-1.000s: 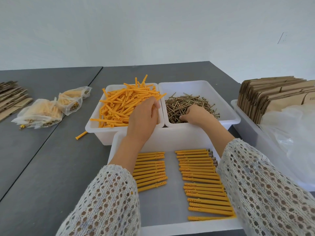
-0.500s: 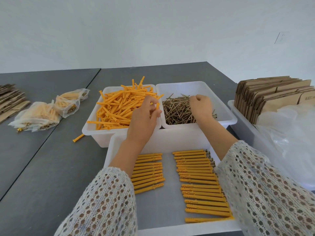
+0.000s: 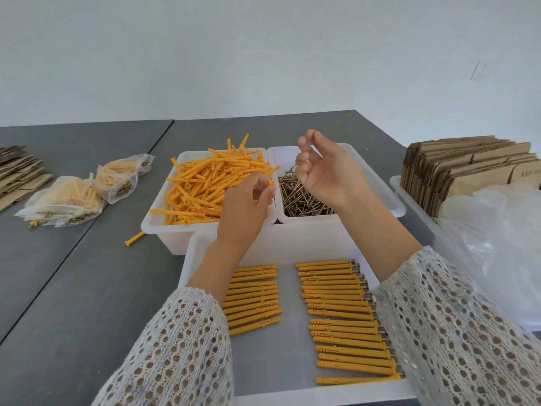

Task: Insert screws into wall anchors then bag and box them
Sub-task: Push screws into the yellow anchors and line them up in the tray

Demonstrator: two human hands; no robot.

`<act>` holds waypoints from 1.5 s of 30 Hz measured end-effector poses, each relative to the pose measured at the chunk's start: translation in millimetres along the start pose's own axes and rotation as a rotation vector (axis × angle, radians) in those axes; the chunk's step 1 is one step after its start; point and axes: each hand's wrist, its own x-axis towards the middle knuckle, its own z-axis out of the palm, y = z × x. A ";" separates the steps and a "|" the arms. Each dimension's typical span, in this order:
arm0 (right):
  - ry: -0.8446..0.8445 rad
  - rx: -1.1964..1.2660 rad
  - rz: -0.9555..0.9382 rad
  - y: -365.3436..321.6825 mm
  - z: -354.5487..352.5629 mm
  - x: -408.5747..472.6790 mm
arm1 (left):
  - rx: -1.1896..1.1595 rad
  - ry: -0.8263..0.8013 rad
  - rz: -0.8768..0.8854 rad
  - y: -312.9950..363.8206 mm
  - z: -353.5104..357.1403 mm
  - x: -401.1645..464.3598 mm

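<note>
Anchor [image 3: 270, 183] pinched in the left hand [image 3: 244, 206] above the shared rims of the anchor bin [image 3: 164, 227] and screw bin [image 3: 392, 197]. Right hand [image 3: 325, 168], raised in open air, pinches a thin screw [image 3: 312, 142] (fingers curled). Finished rows lie in the near tray [image 3: 193, 256].

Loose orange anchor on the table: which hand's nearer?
Left. The left hand is over the anchor bin, just beyond the loose anchor; the right hand is raised above the screw bin.
</note>
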 end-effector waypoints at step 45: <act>-0.142 -1.288 -0.248 45.0 5.2 -10.8 | -0.489 -0.169 -0.286 15.3 -27.4 9.1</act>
